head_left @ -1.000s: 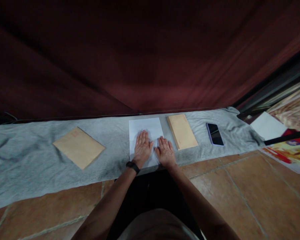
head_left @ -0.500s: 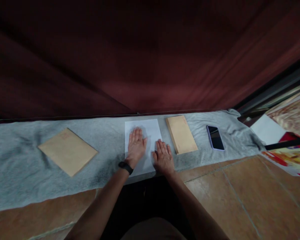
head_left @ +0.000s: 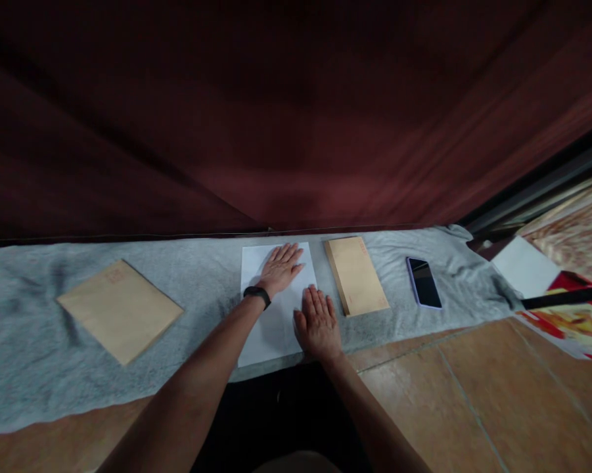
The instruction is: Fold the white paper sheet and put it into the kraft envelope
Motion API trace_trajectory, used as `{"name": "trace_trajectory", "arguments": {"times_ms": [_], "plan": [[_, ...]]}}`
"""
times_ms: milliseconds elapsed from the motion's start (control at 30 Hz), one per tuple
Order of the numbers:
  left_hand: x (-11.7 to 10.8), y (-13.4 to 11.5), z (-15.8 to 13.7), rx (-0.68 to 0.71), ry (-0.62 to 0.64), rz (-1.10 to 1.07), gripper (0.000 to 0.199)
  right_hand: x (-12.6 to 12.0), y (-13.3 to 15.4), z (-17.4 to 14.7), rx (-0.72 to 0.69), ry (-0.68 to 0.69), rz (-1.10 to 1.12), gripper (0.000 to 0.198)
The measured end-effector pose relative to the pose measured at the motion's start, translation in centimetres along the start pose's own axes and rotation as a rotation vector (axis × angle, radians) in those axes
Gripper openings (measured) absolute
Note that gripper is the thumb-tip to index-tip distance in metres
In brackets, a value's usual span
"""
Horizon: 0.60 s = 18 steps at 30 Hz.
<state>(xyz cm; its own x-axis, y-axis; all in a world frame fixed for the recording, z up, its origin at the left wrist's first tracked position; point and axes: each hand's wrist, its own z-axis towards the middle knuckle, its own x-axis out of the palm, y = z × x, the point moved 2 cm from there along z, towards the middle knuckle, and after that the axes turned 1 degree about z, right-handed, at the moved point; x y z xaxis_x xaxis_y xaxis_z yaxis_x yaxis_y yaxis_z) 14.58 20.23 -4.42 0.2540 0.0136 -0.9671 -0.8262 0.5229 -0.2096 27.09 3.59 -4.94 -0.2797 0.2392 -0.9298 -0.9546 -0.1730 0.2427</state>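
A white sheet of paper (head_left: 266,334) lies on the grey cloth in front of me. Across its upper part my left hand (head_left: 280,268) rests flat, fingers stretched toward the upper right, a black band on the wrist. My right hand (head_left: 319,322) lies palm down over the paper's right edge, its fingers out and the thumb apart. Neither hand holds anything. Just right of the paper is a stack of brown envelopes (head_left: 359,276). Farther left, more brown envelope paper (head_left: 121,312) lies turned at an angle, whether one or several I cannot tell.
The grey cloth (head_left: 24,328) covers a long narrow surface. A phone in a purple case (head_left: 424,282) lies to the right. Dark red curtain-like fabric (head_left: 296,131) hangs behind. Tiled floor (head_left: 473,387) runs along the front; printed sheets (head_left: 576,322) are at the far right.
My left hand has slid up and to the right over the paper and turned rightward. The right hand stays by the right edge. The whole view has shifted slightly.
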Motion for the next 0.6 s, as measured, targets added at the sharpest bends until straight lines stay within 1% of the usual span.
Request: {"name": "trace_trajectory", "arguments": {"times_ms": [100, 200, 267, 400, 467, 533, 600], "plan": [[-0.2, 1.0, 0.2, -0.056, -0.019, 0.0, 0.056, 0.0, 0.0, 0.0, -0.001, -0.004, 0.005, 0.06], [-0.7, 1.4, -1.1, -0.153, -0.039, -0.002, 0.058, 0.1, -0.1, 0.0, -0.007, -0.015, 0.012, 0.061], [-1.1, 1.2, -3.1, -0.198, -0.049, -0.004, 0.059, 0.2, -0.1, -0.2, -0.021, -0.026, 0.013, 0.061], [-1.9, -0.3, -9.3, -0.211, -0.115, 0.024, 0.057, 0.4, -0.4, -0.5, -0.038, -0.028, 0.001, 0.061], [-2.0, -1.1, -12.1, -0.224, -0.12, 0.042, 0.057, 0.3, -0.6, -0.2, -0.028, -0.013, -0.007, 0.061], [-2.0, -1.7, -13.7, -0.246, -0.116, 0.058, 0.058, 0.1, -0.5, 0.9, -0.025, 0.009, -0.003, 0.061], [-2.0, -2.0, -14.3, -0.262, -0.111, 0.063, 0.059, 0.1, 0.0, 2.7, -0.044, 0.038, 0.019, 0.06]]}}
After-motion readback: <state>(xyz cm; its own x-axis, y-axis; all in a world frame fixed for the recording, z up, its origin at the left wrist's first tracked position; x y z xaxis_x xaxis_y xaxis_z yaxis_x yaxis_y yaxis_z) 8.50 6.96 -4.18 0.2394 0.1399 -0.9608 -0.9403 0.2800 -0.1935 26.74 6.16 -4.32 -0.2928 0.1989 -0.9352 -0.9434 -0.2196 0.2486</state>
